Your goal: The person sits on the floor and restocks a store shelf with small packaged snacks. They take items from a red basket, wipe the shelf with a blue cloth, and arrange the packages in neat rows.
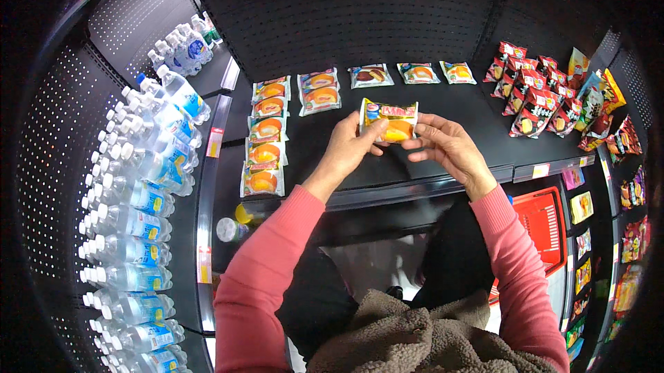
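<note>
A wrapped snack cake in a yellow and clear packet (pixel 398 132) is held above the black metal shelf (pixel 332 160). My left hand (pixel 357 137) grips its left side, thumb across the front. At its right edge my right hand (pixel 446 142) touches the packet with bent fingers; how firmly it holds cannot be told. On the shelf's left lies a column of similar packaged cakes (pixel 263 155), with a short column of packets (pixel 320 97) beside it. Along the back lie a packet with a dark cake (pixel 371 76) and two with orange-coloured cakes (pixel 418 73), (pixel 457 72).
Rows of clear plastic bottles (pixel 140 228) stand on the left shelf. Red and black snack bags (pixel 534 108) are piled at the right. A red shopping basket (pixel 557 228) is below the shelf's front edge at the right. A round-lidded container (pixel 226 229) sits low at the left.
</note>
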`<act>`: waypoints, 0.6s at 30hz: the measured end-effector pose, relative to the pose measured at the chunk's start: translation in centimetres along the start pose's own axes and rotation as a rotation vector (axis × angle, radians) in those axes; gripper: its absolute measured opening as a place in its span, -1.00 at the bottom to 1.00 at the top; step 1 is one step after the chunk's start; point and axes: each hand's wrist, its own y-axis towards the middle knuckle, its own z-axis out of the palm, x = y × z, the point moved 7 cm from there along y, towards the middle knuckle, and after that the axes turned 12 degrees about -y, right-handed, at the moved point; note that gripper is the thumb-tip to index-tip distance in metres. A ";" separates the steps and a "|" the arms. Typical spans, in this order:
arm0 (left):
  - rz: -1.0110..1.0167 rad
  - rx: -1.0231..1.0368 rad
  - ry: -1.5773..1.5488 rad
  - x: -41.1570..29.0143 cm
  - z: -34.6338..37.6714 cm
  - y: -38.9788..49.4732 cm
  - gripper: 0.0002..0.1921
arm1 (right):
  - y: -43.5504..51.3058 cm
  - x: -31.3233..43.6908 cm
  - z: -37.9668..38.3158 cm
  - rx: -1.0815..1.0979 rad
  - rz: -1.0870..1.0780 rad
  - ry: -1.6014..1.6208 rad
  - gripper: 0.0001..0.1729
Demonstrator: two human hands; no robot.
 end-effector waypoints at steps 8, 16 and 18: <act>-0.228 0.050 -0.056 1.3 -2.4 -1.5 -0.51 | 2.2 -2.6 0.1 -0.051 0.036 -0.506 -0.73; -0.146 -0.196 0.684 0.6 -9.5 -1.6 -0.56 | 6.7 -6.7 2.7 0.002 0.067 -0.490 -0.71; -0.113 -0.294 0.755 0.0 -10.6 -1.6 -0.57 | 8.2 -7.1 3.6 -0.017 0.039 -0.477 -0.71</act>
